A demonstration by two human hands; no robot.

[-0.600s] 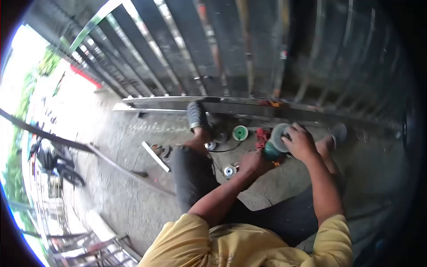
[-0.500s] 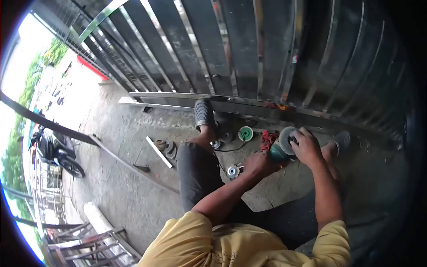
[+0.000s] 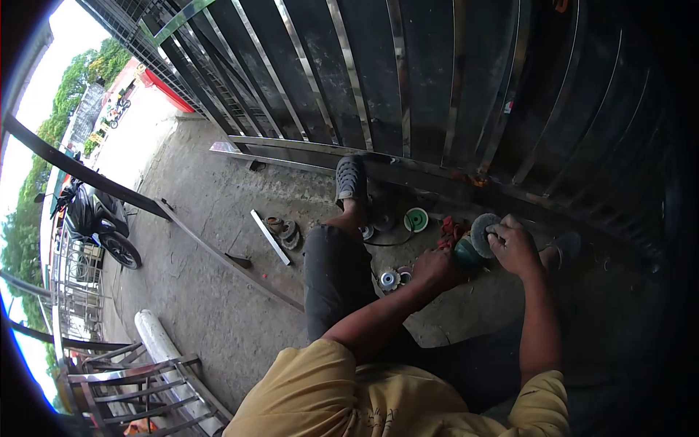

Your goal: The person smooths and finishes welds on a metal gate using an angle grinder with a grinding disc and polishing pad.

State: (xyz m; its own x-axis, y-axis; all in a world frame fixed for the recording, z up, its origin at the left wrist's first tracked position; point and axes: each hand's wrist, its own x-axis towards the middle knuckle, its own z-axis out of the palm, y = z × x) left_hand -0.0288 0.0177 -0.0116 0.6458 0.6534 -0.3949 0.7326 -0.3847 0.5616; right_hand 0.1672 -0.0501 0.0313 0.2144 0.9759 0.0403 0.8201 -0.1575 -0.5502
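A green angle grinder (image 3: 464, 254) is held over the floor between my legs. My left hand (image 3: 437, 269) wraps round its body. At the tool's head sits a round grey disc (image 3: 480, 234), with the fingers of my right hand (image 3: 515, 249) closed at its face and edge. Just beyond the grinder lies a red cloth (image 3: 453, 229). On the ground nearby are a green-and-white round disc (image 3: 416, 219), a dark cable (image 3: 389, 243) and a silver round piece (image 3: 389, 280).
A metal gate with shiny bars (image 3: 348, 65) spans the front, its bottom rail (image 3: 291, 147) near my shoe. Leftward lie a white strip (image 3: 270, 237), several worn discs (image 3: 285, 231) and a long metal bar (image 3: 226, 256). A motorcycle (image 3: 102, 218) and white pole (image 3: 164, 342) are farther left.
The view has shifted, so the whole scene sits somewhat farther right. My left hand still holds the grinder, and my right hand stays at the disc with its fingers slightly moved.
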